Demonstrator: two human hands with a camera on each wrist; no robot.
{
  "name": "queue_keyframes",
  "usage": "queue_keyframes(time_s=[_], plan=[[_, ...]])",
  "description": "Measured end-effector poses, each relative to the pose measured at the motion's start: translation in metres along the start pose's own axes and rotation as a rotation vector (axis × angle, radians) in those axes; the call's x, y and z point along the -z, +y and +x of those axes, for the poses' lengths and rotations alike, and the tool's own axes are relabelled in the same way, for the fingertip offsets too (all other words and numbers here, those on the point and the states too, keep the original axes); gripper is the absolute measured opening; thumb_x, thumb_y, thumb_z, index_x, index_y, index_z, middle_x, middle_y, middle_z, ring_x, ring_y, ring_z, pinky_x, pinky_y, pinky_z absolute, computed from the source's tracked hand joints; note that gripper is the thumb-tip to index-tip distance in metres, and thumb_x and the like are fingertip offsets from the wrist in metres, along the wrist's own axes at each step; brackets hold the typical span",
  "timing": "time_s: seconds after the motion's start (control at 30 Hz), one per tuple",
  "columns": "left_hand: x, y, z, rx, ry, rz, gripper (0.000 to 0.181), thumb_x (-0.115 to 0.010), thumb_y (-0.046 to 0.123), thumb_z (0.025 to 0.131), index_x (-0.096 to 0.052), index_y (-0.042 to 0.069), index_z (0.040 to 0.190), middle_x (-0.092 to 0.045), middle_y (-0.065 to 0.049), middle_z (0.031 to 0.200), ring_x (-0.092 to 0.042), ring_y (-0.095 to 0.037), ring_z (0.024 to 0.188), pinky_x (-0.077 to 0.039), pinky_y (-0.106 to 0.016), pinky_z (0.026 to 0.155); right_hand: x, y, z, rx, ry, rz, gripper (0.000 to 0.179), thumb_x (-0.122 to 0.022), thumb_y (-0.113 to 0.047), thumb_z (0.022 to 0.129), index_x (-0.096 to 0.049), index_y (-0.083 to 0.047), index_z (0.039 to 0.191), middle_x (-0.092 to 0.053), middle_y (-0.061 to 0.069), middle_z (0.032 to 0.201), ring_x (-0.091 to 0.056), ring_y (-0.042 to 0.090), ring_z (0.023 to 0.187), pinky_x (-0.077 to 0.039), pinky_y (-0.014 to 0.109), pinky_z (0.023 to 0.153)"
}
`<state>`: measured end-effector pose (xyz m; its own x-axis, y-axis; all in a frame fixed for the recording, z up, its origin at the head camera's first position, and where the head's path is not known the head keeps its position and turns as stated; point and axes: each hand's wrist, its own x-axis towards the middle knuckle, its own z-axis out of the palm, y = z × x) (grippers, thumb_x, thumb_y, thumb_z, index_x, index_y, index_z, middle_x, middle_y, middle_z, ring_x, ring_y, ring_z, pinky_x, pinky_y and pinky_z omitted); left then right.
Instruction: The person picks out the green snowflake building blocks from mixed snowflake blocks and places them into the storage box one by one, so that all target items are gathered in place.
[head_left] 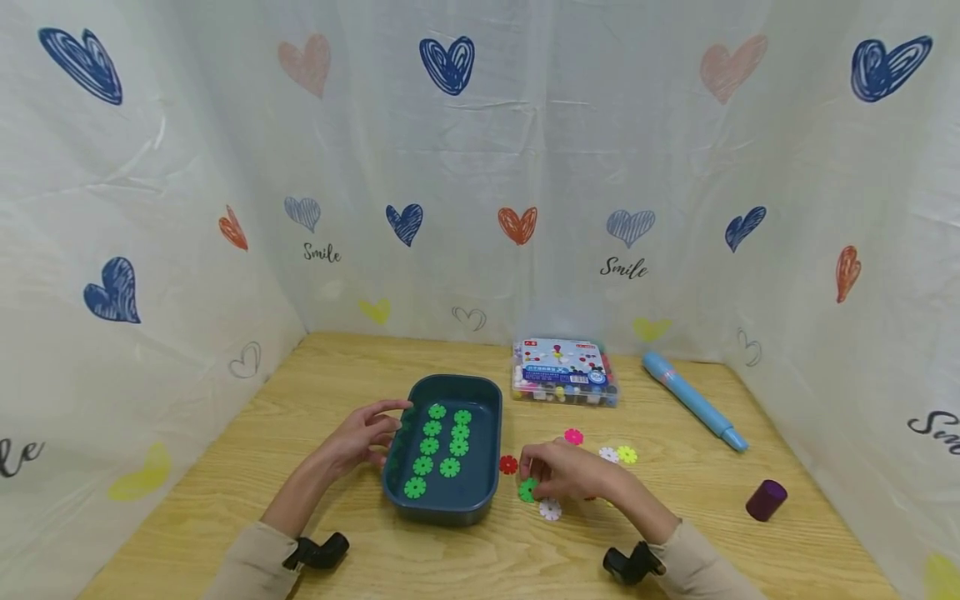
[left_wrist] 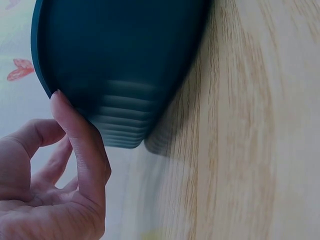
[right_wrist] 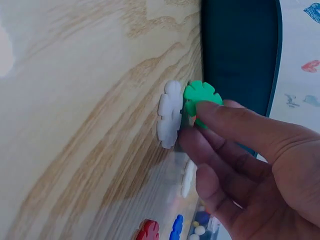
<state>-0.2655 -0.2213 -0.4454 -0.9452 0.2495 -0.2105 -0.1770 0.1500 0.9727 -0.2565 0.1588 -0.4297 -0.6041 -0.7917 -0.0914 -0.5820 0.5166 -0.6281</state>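
A dark teal tray point(head_left: 476, 475) stands on the table with several green snowflake discs point(head_left: 425, 465) lying in two rough rows inside. At its left side is my left hand point(head_left: 362, 435), fingers loosely bent and a fingertip touching the rim, as the left wrist view shows. My right hand point(head_left: 567, 472) pinches another green snowflake disc point(right_wrist: 200, 92) between thumb and fingers, just right of the tray. Close by that disc lies a white snowflake disc point(head_left: 551, 509). A red disc point(head_left: 508, 464) sits between the tray and the right hand.
Beyond the right hand lie pink point(head_left: 573, 436), white point(head_left: 609, 455) and yellow point(head_left: 627, 454) discs. A clear box of colored beads point(head_left: 565, 372) stands at the back. To the right are a blue pen-shaped tube point(head_left: 695, 402) and a purple cylinder point(head_left: 766, 500). Printed curtains surround the table.
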Motion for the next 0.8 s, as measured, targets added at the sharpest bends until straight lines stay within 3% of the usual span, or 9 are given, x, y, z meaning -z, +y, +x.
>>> queue_keyframes(time_s=[0.17,0.47,0.8], plan=[[-0.001,0.0,0.002,-0.006,-0.009,-0.004,0.045,-0.056,0.019,0.099,-0.047,0.016,0.143,-0.058,-0.006,0.103,-0.061,-0.016,0.076,-0.054,-0.025,0.057,0.003,0.002,-0.002,0.062,0.011,0.014,0.008,-0.066,-0.006,0.092,-0.065,-0.011,0.099,-0.069,0.002,0.093,-0.059,0.003,0.079,-0.052,0.019,0.074],[0.001,-0.002,-0.001,0.008,0.002,-0.001,0.046,-0.057,0.019,0.098,-0.047,0.015,0.143,-0.056,-0.005,0.101,-0.06,-0.016,0.075,-0.054,-0.026,0.056,0.012,0.003,0.001,0.074,0.069,-0.043,0.011,-0.061,-0.006,0.095,-0.068,-0.012,0.1,-0.07,0.001,0.092,-0.059,0.005,0.078,-0.051,0.019,0.071],[0.001,0.0,-0.001,0.0,-0.01,-0.009,0.047,-0.058,0.02,0.098,-0.047,0.015,0.143,-0.058,-0.008,0.102,-0.061,-0.016,0.075,-0.054,-0.026,0.056,0.032,-0.009,0.002,0.055,0.103,-0.038,0.016,-0.058,-0.007,0.097,-0.069,-0.008,0.108,-0.071,0.006,0.098,-0.069,0.02,0.077,-0.054,0.019,0.068]])
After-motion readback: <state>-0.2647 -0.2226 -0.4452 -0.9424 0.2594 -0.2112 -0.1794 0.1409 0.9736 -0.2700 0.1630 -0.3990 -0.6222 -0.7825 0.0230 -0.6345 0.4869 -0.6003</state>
